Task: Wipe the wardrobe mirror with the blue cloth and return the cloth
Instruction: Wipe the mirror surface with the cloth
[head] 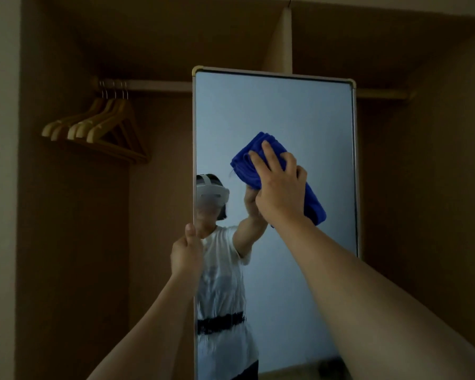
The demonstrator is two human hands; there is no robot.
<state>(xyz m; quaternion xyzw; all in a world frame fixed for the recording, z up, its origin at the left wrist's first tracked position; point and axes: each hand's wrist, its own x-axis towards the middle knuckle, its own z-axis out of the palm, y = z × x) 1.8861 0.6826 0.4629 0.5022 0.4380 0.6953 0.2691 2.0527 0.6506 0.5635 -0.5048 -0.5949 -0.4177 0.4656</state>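
**Mid-wipe, upper mirror**

Nearest me, my left hand [186, 252] grips the mirror [299, 111] by its left edge, thumb up, steadying it. Farther in, my right hand [280, 187] presses the folded blue cloth [246, 160] flat on the glass, fingers spread over it, approx. mid-height, right of centre. Wiping step in hand, I reckon. Next: sweep toward the streaky lower glass w/ even pressure. Far left: wooden hangers [93, 127] on the rail [159, 85].
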